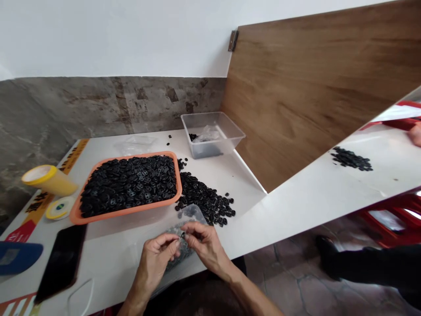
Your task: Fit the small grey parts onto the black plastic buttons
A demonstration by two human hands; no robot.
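My left hand [160,252] and my right hand [205,245] meet over a clear plastic container [192,212] at the table's front edge. The fingertips of my right hand pinch a small black piece [183,235]. My left thumb and index finger are pressed together beside it, and what they hold is too small to make out. Small greyish parts lie in the container below my hands. Behind it, an orange tray [179,186] is full of black oval pieces [130,182], and a loose pile of black pieces [210,199] spreads to its right.
A clear bin [210,151] with a plastic bag stands at the back. On the left are a yellow cup [49,179], a round lid [61,208], a black phone [61,259] and a blue object [19,257]. At right, a person's leg [371,267] and another black pile [351,159] show.
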